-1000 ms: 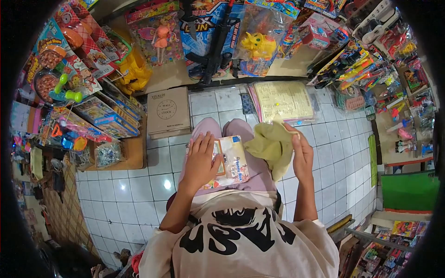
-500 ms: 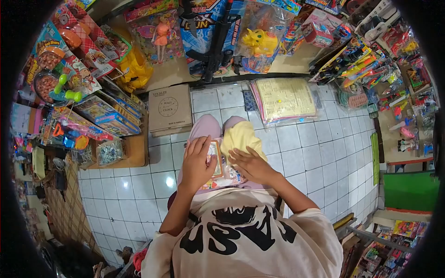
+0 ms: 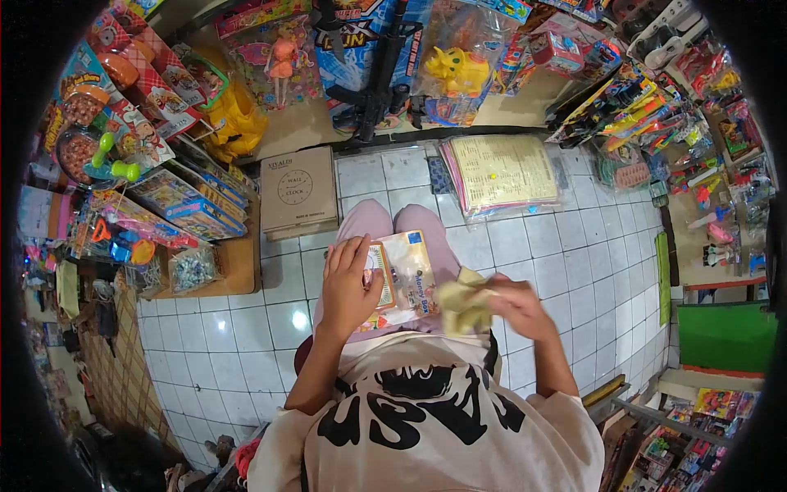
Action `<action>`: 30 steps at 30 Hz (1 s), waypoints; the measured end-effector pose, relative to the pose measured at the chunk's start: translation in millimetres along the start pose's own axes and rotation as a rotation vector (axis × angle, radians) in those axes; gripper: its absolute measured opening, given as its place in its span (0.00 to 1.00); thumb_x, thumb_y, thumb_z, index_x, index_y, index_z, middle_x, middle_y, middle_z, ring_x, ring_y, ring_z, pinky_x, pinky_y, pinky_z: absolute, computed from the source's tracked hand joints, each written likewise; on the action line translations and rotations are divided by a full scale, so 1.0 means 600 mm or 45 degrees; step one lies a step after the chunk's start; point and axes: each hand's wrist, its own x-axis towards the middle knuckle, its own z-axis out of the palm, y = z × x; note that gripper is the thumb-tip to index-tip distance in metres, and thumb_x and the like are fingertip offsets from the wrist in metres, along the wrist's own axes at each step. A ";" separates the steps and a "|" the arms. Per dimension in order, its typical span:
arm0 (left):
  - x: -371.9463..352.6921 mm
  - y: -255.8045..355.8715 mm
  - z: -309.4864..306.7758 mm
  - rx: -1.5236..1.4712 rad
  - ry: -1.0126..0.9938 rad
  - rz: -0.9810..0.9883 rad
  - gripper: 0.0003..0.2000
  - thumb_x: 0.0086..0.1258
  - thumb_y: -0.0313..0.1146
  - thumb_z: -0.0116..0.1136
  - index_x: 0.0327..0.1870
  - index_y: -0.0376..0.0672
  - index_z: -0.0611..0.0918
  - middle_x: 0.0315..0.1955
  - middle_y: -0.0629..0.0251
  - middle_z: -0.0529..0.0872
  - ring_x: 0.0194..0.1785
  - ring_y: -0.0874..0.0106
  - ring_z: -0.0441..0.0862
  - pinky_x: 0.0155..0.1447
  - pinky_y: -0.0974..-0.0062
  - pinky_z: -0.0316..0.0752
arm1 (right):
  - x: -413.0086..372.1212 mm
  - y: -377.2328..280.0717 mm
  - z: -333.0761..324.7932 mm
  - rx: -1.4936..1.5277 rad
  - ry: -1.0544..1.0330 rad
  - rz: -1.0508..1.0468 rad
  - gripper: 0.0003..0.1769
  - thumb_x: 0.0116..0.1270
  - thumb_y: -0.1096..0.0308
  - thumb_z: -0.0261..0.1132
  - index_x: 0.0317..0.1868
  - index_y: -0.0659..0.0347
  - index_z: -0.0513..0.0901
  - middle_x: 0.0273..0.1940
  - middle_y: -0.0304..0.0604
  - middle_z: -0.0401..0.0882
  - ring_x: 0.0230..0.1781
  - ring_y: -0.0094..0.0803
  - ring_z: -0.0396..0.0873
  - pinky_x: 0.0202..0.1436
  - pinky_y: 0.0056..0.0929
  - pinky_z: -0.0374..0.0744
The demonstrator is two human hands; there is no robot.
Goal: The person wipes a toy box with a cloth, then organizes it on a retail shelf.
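Note:
On my lap lies a colourful flat box printed "Money Box" (image 3: 416, 261), with a round picture and an orange frame on its left part. My left hand (image 3: 350, 283) lies flat over the box's left edge, fingers stretched out and covering some of the print. Off the box's right side, my right hand (image 3: 521, 307) grips a crumpled pale yellow cloth (image 3: 465, 302); hand and cloth are smeared by motion. The cloth overlaps the box's lower right edge in this view.
Ahead on the tiled floor (image 3: 541, 271) lie a brown wall clock box (image 3: 297, 193) and a plastic-wrapped stack of printed sheets (image 3: 504, 176). Packaged toys line the back wall, including a black toy gun (image 3: 381, 78). Boxed toys (image 3: 184, 201) crowd the left, hanging toys the right.
My right hand has lifted the yellow cloth off the box and moved right with it, bunching it up. The box's printed front now shows. My left hand has stayed in place.

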 end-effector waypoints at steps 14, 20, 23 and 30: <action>0.003 0.000 0.012 0.143 0.045 0.147 0.26 0.60 0.33 0.56 0.61 0.33 0.71 0.56 0.51 0.72 0.62 0.53 0.66 0.70 0.50 0.52 | 0.145 0.215 0.158 -1.107 -0.140 0.042 0.25 0.74 0.55 0.41 0.63 0.59 0.71 0.69 0.43 0.62 0.76 0.41 0.45 0.70 0.67 0.31; 0.002 0.000 0.013 0.134 0.047 0.103 0.26 0.60 0.33 0.56 0.61 0.33 0.71 0.57 0.51 0.72 0.62 0.53 0.66 0.71 0.52 0.52 | 0.159 0.209 0.184 -1.327 0.219 0.319 0.24 0.72 0.57 0.45 0.62 0.60 0.71 0.69 0.45 0.61 0.75 0.41 0.47 0.69 0.70 0.32; -0.003 -0.006 0.016 0.090 0.075 0.053 0.26 0.58 0.34 0.56 0.59 0.34 0.73 0.56 0.53 0.73 0.62 0.54 0.67 0.71 0.53 0.52 | 0.153 0.205 0.177 -1.185 0.094 0.201 0.23 0.70 0.61 0.48 0.61 0.62 0.72 0.69 0.48 0.62 0.74 0.40 0.52 0.70 0.68 0.36; -0.003 -0.010 0.011 -0.006 0.020 0.048 0.27 0.57 0.34 0.58 0.59 0.35 0.73 0.56 0.54 0.74 0.62 0.56 0.68 0.71 0.56 0.54 | 0.106 0.195 0.121 -0.671 -0.251 -0.278 0.24 0.64 0.68 0.58 0.61 0.62 0.72 0.64 0.49 0.69 0.69 0.41 0.63 0.72 0.43 0.59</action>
